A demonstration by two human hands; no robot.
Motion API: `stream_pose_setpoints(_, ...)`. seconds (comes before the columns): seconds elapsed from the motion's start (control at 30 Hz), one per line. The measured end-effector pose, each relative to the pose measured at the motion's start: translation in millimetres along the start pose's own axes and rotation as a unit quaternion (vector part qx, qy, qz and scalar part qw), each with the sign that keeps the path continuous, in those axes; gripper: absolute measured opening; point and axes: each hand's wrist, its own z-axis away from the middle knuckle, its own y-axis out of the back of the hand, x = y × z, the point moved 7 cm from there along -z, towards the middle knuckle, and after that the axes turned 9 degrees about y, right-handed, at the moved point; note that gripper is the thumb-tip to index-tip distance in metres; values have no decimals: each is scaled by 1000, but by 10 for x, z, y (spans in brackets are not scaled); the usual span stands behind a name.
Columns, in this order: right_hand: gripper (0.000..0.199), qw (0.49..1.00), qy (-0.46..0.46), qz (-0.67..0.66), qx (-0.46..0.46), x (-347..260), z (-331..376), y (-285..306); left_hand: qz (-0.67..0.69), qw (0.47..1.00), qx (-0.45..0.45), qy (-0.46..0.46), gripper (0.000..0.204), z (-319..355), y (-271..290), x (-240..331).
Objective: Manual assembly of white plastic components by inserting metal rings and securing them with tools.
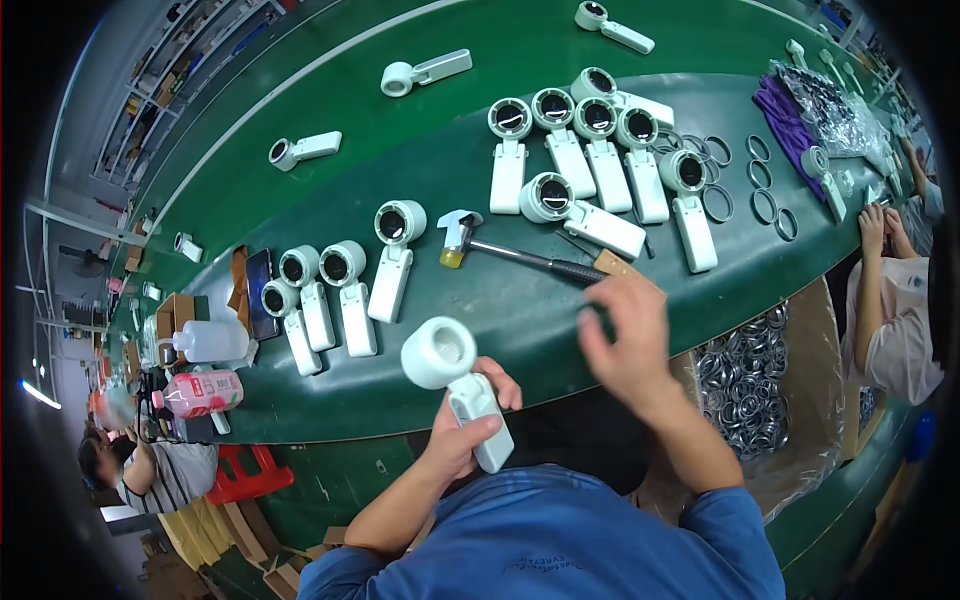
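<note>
My left hand is closed round the handle of a pale mint handheld fan, whose round head tilts up and to the left over the table's near edge. My right hand is in the air to the right, slightly blurred, thumb and fingers apart, with nothing visible in it. Just beyond it lies a mallet with a yellow tip and a black grip, whose end reaches close to my fingers. A small tan block sits by that grip. Several similar fans lie left of the mallet, and more fans lie beyond it.
Loose grey rings lie at the back right beside a purple cloth. A lined carton full of rings stands below the right edge. Bottles stand at the left end. Other people sit at both sides; fans lie on the far green belt.
</note>
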Motion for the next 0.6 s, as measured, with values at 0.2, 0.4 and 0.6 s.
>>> stream_pose_setpoints(0.2, 38, 990, -10, 107, -95, 289, 49, 65, -203, 967, 154, -4, 41, 121, 211, 137)
stream_pose_setpoints(0.4, 42, 986, -20, 125, -105, 363, 157, 100, -220, 960, 161, -69, 35, -12, 44, 346)
stream_pose_setpoints(0.6, 41, 984, -17, 147, -104, 440, 82, 90, -225, 965, 105, -81, 34, 4, -9, 411)
